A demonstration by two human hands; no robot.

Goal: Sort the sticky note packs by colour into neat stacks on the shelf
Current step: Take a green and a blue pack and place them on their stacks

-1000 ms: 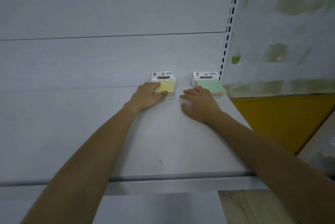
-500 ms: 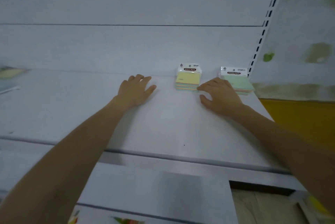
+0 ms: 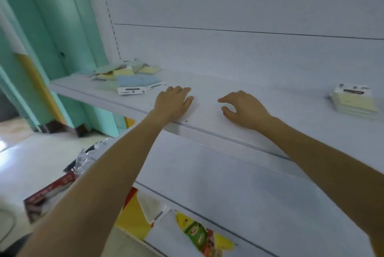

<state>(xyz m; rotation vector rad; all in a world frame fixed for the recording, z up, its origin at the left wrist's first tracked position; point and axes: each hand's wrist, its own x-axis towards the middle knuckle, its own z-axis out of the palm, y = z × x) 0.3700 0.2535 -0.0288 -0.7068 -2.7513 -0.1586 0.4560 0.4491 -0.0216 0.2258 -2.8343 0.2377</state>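
Note:
A loose heap of sticky note packs (image 3: pixel 126 79), blue, yellow and green, lies at the left end of the white shelf (image 3: pixel 207 130). A stack of yellow packs (image 3: pixel 353 104) sits at the far right of the shelf. My left hand (image 3: pixel 173 102) rests flat on the shelf, fingers together, empty, just right of the heap. My right hand (image 3: pixel 244 109) hovers over the middle of the shelf with fingers curled apart and nothing in it. The green stack is out of view.
A teal wall panel (image 3: pixel 62 28) stands left of the shelf. Below the shelf lie packaged goods (image 3: pixel 199 234) and a red and white package (image 3: pixel 47 196) near the floor. The shelf's white back panel (image 3: pixel 228 49) rises behind the hands.
My view has swung left. Both hands slid left along the shelf away from the yellow and green stacks; the unsorted heap has come into view.

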